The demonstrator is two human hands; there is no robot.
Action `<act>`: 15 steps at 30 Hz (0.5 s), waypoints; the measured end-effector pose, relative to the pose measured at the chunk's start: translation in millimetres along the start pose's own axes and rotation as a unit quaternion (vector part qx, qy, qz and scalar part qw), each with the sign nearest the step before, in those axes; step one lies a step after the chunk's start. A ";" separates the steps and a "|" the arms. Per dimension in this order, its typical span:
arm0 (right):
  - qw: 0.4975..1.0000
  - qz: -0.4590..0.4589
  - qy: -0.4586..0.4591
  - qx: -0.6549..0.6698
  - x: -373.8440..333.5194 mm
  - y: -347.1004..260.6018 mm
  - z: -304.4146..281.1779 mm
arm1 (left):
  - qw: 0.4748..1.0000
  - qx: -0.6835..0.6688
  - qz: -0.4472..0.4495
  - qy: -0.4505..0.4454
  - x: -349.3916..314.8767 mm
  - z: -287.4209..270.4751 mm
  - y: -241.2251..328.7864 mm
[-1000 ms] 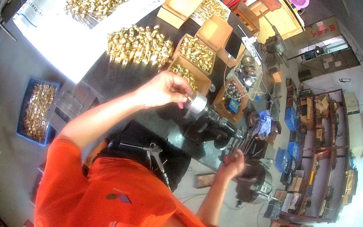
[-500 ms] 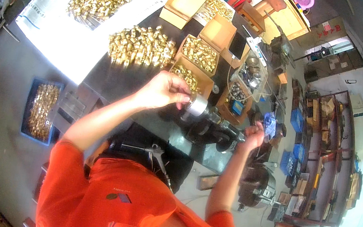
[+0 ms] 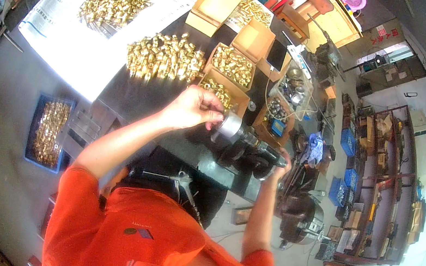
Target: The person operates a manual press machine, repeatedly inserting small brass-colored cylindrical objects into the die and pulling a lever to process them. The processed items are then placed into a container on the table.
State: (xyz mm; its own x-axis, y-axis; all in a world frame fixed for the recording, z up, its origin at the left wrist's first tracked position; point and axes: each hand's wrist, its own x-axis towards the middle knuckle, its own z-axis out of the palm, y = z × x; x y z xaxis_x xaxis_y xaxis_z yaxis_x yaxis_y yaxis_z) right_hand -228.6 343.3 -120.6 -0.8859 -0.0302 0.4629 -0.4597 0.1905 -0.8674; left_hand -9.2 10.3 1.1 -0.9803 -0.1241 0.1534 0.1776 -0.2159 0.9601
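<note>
A small bench spindle (image 3: 255,144) with a silver cylindrical head (image 3: 231,126) stands at the near edge of the dark table. My left hand (image 3: 194,109) is at the left face of that head, thumb and fingers pinched together; whatever they hold is too small to make out. At the spindle's right end my right hand (image 3: 283,164) curls around the tapered tip, its fingers partly hidden. Just beyond the left hand sits an open cardboard box of brass fittings (image 3: 216,90), with a loose heap of brass fittings (image 3: 165,57) to its left.
Another brass heap (image 3: 118,2) lies on newspaper (image 3: 65,50). Cardboard boxes (image 3: 253,40), a phone (image 3: 277,54) and a tray of metal parts (image 3: 294,90) stand farther back. A blue crate (image 3: 48,133) sits low left. A blue cloth (image 3: 314,149) and dark machine (image 3: 299,217) are right.
My right hand has moved left and slightly down, from beside the blue cloth to the spindle's right end. My left hand stays at the silver head.
</note>
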 end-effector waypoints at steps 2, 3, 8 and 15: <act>1.000 -0.015 -0.012 0.010 15.4 -11.1 9.5 | 1.000 0.001 -0.005 0.007 -0.9 -0.2 2.0; 0.994 0.063 0.006 0.087 18.0 -50.2 25.2 | 1.000 0.004 -0.010 0.018 -3.8 -3.4 1.5; 0.941 0.069 0.068 0.325 5.1 -145.8 17.9 | 0.998 -0.052 -0.026 0.008 -2.7 -6.5 1.6; 0.922 0.153 0.092 0.345 -67.1 -147.1 -12.8 | 0.995 -0.093 -0.046 0.012 -0.9 -13.6 4.5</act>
State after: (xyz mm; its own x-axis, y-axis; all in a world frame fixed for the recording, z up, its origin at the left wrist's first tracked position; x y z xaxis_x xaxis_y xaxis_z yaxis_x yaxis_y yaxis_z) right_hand -100.7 329.9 -21.8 -0.9842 0.1003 0.1457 -0.1765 -0.5085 -0.8428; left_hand -6.3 -3.7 2.0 -0.9912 -0.1190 0.0588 0.1022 -0.4025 0.9097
